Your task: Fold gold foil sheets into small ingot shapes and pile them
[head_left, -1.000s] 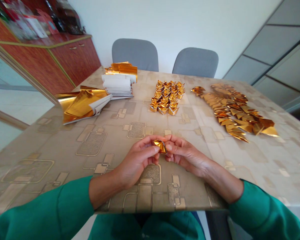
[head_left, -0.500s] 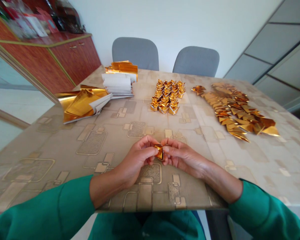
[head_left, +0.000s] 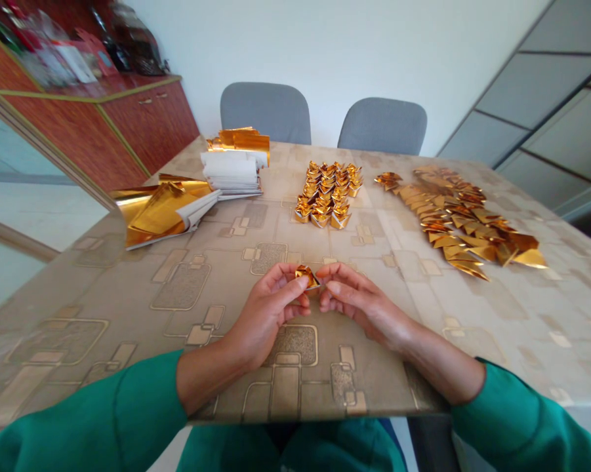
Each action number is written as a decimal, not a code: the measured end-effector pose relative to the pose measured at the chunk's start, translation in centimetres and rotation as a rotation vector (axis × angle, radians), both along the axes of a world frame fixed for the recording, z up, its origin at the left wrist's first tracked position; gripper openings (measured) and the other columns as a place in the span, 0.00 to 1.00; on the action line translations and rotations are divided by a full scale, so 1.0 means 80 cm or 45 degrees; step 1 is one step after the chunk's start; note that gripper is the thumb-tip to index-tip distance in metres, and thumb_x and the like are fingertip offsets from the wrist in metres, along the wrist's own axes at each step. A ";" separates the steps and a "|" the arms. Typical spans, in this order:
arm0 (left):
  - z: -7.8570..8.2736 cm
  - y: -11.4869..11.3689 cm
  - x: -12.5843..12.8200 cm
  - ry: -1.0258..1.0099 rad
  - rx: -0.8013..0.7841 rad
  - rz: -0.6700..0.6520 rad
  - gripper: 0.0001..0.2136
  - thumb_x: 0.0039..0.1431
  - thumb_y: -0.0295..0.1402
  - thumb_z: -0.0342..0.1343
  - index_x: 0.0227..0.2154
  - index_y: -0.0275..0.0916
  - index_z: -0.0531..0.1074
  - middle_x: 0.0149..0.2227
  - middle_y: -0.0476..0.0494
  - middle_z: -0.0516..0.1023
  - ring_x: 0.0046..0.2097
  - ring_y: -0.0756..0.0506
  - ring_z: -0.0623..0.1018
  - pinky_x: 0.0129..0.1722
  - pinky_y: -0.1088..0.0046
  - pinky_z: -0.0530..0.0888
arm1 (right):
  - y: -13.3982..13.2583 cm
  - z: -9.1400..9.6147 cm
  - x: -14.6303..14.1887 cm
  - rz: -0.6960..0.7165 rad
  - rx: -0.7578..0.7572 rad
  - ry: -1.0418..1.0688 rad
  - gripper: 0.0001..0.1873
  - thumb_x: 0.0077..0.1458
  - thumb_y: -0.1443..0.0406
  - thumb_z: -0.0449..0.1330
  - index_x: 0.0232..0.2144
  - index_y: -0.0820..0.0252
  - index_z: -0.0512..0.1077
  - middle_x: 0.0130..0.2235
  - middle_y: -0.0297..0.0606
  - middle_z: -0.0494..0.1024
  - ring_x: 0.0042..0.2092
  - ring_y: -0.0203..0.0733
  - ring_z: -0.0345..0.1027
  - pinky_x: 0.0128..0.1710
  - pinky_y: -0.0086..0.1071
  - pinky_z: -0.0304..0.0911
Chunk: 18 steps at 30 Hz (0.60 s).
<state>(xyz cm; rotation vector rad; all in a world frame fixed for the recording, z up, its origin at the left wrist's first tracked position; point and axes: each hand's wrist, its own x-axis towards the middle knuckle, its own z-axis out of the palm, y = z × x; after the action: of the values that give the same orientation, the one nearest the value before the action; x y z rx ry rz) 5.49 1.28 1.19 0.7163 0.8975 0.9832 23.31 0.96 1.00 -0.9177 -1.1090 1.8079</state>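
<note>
Flat gold-foil sheets with white backing (head_left: 162,210) lying well beyond left fingers, on beige patterned table cover (head_left: 103,295). Left hand (head_left: 268,311) closing, fingertips pinching small gold-foil ingot (head_left: 307,276). Right hand (head_left: 361,305) curling, right fingertips (head_left: 325,271) just beside ingot, contact unclear. Cluster of gold-foil ingots (head_left: 325,195) standing ahead, beyond fingers. Long heap of folded gold-foil triangles (head_left: 457,223) lying well beyond right fingers.
</note>
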 end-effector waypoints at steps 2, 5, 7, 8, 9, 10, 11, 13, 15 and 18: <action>0.001 0.001 0.001 -0.043 0.026 -0.008 0.15 0.50 0.35 0.68 0.37 0.38 0.70 0.35 0.51 0.75 0.32 0.52 0.76 0.35 0.74 0.75 | 0.002 0.000 0.001 -0.022 0.150 -0.083 0.17 0.52 0.60 0.68 0.43 0.56 0.70 0.41 0.34 0.73 0.39 0.35 0.67 0.42 0.31 0.63; 0.003 0.001 0.001 -0.012 0.059 -0.042 0.15 0.49 0.33 0.68 0.37 0.38 0.69 0.37 0.50 0.76 0.34 0.51 0.78 0.37 0.72 0.76 | 0.006 -0.003 0.004 -0.100 0.276 -0.225 0.16 0.52 0.59 0.68 0.41 0.56 0.71 0.38 0.33 0.73 0.36 0.35 0.65 0.39 0.31 0.62; 0.003 0.001 0.000 0.058 0.075 -0.042 0.16 0.48 0.32 0.69 0.38 0.39 0.69 0.36 0.51 0.76 0.31 0.52 0.77 0.34 0.74 0.75 | 0.009 -0.004 0.006 -0.157 0.297 -0.276 0.13 0.55 0.58 0.65 0.40 0.56 0.72 0.34 0.31 0.72 0.33 0.34 0.63 0.36 0.30 0.61; 0.003 0.000 -0.001 0.088 0.084 -0.044 0.16 0.47 0.32 0.69 0.37 0.39 0.69 0.35 0.51 0.76 0.30 0.53 0.77 0.32 0.75 0.74 | 0.010 -0.004 0.008 -0.171 0.297 -0.273 0.12 0.55 0.58 0.65 0.40 0.56 0.72 0.33 0.31 0.71 0.32 0.33 0.63 0.35 0.30 0.61; 0.003 0.000 -0.001 0.103 0.090 -0.058 0.16 0.47 0.32 0.69 0.36 0.38 0.69 0.34 0.51 0.76 0.30 0.53 0.76 0.32 0.76 0.73 | 0.011 -0.004 0.009 -0.178 0.295 -0.251 0.12 0.55 0.58 0.64 0.40 0.56 0.72 0.34 0.31 0.71 0.32 0.33 0.63 0.36 0.30 0.61; 0.003 0.000 -0.001 0.102 0.089 -0.087 0.15 0.47 0.32 0.69 0.35 0.38 0.69 0.34 0.51 0.77 0.30 0.53 0.76 0.31 0.76 0.73 | 0.012 -0.004 0.010 -0.180 0.289 -0.225 0.11 0.56 0.58 0.64 0.40 0.56 0.73 0.35 0.31 0.72 0.33 0.33 0.64 0.36 0.30 0.61; 0.003 -0.001 -0.001 0.086 0.081 -0.128 0.15 0.47 0.34 0.69 0.34 0.37 0.70 0.34 0.49 0.77 0.30 0.52 0.77 0.32 0.76 0.73 | 0.013 -0.004 0.010 -0.179 0.283 -0.203 0.11 0.56 0.58 0.64 0.40 0.55 0.73 0.36 0.31 0.73 0.34 0.33 0.65 0.37 0.30 0.62; 0.003 -0.001 -0.001 0.038 0.045 -0.197 0.15 0.48 0.37 0.69 0.33 0.36 0.70 0.33 0.47 0.78 0.31 0.52 0.77 0.32 0.76 0.74 | 0.013 -0.005 0.009 -0.167 0.274 -0.184 0.11 0.56 0.57 0.64 0.39 0.55 0.74 0.36 0.32 0.74 0.35 0.34 0.66 0.38 0.31 0.61; 0.002 -0.001 -0.001 0.002 -0.012 -0.228 0.16 0.48 0.37 0.69 0.34 0.36 0.71 0.33 0.47 0.78 0.30 0.52 0.76 0.32 0.76 0.74 | 0.012 -0.006 0.007 -0.153 0.286 -0.196 0.11 0.55 0.56 0.64 0.38 0.55 0.74 0.35 0.32 0.74 0.36 0.35 0.66 0.38 0.31 0.61; 0.000 0.002 -0.001 -0.036 -0.104 -0.263 0.15 0.48 0.34 0.69 0.35 0.37 0.70 0.32 0.48 0.77 0.27 0.54 0.74 0.29 0.79 0.73 | 0.010 -0.008 0.002 -0.138 0.292 -0.215 0.12 0.56 0.55 0.63 0.36 0.56 0.75 0.33 0.32 0.74 0.34 0.35 0.64 0.37 0.30 0.61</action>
<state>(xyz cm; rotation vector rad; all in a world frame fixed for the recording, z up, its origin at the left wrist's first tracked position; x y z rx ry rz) 5.38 1.41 1.16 0.7090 0.8167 0.7674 23.47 1.79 0.37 -0.9855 -1.3155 1.5013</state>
